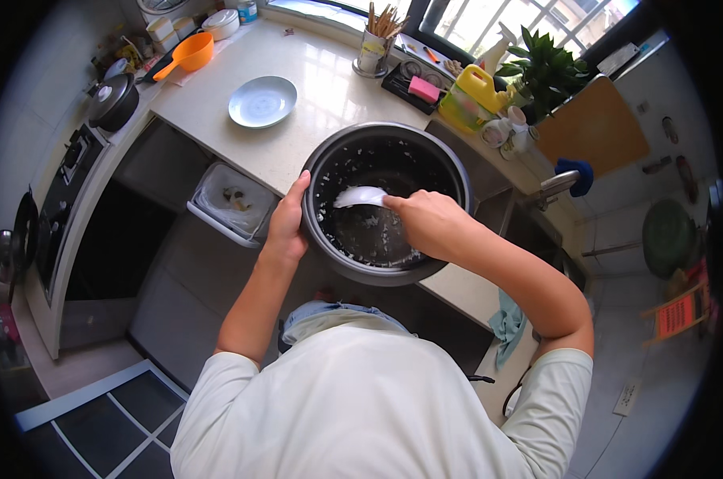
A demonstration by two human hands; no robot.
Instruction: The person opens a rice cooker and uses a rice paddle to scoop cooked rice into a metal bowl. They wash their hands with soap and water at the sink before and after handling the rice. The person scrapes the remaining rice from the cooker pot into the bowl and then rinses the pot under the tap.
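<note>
- Countertop (pixel 329 96): pale stone, runs from 10 o'clock to 3 o'clock across the frame; you stand at its near edge, at 6 o'clock.
- Inner cooker pot (pixel 409 156): dark, round, dead centre of the frame, held over the counter edge. Its wall and floor carry scattered white rice grains and smears; no heap is left. Judgement: the scooping is nearly done, and only the stuck remnants are left.
- Waste bin (pixel 232 201): white-lined, at 9 o'clock of the pot, below counter level, with a few scraps inside.
- Your left hand (pixel 287 226): clamped on the pot rim at its 9 o'clock, thumb over the lip.
- Your right hand (pixel 429 222): closed around the handle of a white rice paddle (pixel 360 195), reaching in from the pot's 4 o'clock; the blade lies flat near the pot's middle.
- Plate (pixel 262 101): pale blue, nothing on it, at 11 o'clock of the pot, well apart.
- Packages: yellow jug (pixel 477 92) with handle at 1 o'clock by the sink; a pink sponge (pixel 424 89) just beside it; an orange sign (pixel 675 316) with print at 3 o'clock, low on the far wall.
</note>
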